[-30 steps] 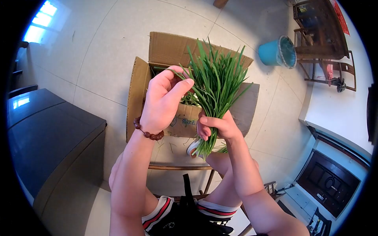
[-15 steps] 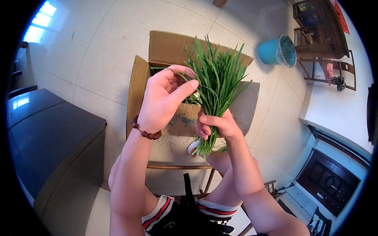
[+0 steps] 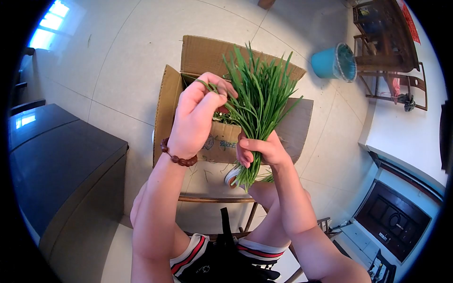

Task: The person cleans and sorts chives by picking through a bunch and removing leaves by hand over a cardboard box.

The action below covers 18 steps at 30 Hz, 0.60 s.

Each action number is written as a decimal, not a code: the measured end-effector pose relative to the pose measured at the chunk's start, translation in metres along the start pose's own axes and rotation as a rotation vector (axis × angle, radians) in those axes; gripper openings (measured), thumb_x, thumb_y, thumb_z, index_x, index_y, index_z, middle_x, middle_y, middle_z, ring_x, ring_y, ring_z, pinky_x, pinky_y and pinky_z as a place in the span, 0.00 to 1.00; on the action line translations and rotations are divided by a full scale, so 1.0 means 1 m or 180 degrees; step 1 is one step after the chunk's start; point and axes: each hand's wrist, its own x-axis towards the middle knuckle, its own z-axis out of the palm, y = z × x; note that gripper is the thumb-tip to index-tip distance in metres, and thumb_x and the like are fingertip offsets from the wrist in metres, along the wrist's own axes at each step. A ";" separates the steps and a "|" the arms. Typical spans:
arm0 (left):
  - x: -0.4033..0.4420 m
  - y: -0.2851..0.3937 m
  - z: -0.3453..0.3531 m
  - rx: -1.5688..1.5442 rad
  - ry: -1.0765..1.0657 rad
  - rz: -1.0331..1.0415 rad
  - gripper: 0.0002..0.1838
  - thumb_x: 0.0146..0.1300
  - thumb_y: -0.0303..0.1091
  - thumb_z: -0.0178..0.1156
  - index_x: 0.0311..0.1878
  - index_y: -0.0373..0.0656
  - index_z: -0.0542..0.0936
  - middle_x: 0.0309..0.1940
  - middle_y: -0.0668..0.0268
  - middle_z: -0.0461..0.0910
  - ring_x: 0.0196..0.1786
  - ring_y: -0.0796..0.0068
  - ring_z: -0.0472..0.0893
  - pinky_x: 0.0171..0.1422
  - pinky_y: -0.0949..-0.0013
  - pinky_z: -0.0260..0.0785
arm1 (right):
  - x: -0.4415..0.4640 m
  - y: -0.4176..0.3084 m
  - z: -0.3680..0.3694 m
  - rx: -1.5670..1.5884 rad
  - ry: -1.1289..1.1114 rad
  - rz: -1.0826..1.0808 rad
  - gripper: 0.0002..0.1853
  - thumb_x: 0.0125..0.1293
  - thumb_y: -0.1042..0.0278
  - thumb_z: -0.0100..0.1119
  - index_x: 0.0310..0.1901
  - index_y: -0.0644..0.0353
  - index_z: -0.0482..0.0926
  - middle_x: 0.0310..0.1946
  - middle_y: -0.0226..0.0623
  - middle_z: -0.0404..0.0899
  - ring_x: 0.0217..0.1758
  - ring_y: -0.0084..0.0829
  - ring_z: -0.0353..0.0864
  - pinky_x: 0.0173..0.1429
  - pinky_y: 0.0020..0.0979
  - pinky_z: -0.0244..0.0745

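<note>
A bunch of garlic chives [image 3: 262, 96] stands fanned out above my right hand [image 3: 265, 150], whose fingers are wrapped round its lower stems. At the bunch's left edge, thumb and fingertips of my left hand [image 3: 196, 111] are pinched together on a thin chive leaf. Beaded bracelet [image 3: 178, 159] circles the left wrist. Under both hands sits an open cardboard box [image 3: 200, 55], flaps spread, with more green bits inside. The bunch and my left hand hide much of its interior.
Loose green scraps lie on the tiled floor [image 3: 137, 80] near my shoe [image 3: 231, 176]. A dark cabinet [image 3: 66, 155] stands to the left. Blue lined bucket [image 3: 325, 63] and a wooden table [image 3: 389, 37] are at the upper right. A wooden bar [image 3: 214, 200] crosses before my knees.
My left thumb and fingertips have closed together into a pinch at the bunch's left edge. My right hand keeps its hold in nearly the same place.
</note>
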 end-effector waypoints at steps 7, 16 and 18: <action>0.001 0.008 -0.005 -0.0868 0.0392 0.0028 0.03 0.71 0.32 0.51 0.44 0.47 0.71 0.45 0.65 0.78 0.49 0.73 0.77 0.53 0.66 0.68 | -0.004 -0.006 0.004 -0.0267 0.0213 -0.0061 0.08 0.67 0.73 0.62 0.32 0.64 0.73 0.14 0.35 0.71 0.16 0.33 0.75 0.24 0.33 0.70; -0.009 -0.008 0.008 0.1086 0.0070 -0.0296 0.08 0.68 0.27 0.67 0.47 0.38 0.80 0.39 0.69 0.83 0.39 0.85 0.79 0.43 0.78 0.72 | -0.009 -0.022 0.010 -0.0251 0.0401 -0.0344 0.10 0.67 0.70 0.62 0.31 0.63 0.72 0.13 0.35 0.70 0.15 0.32 0.74 0.23 0.33 0.71; -0.013 -0.009 0.022 0.0948 -0.0118 -0.0296 0.11 0.67 0.28 0.69 0.49 0.36 0.81 0.40 0.70 0.83 0.42 0.83 0.80 0.45 0.77 0.72 | -0.010 -0.025 0.010 -0.0212 0.0471 -0.0410 0.09 0.67 0.69 0.62 0.33 0.64 0.73 0.13 0.35 0.70 0.15 0.31 0.74 0.23 0.34 0.71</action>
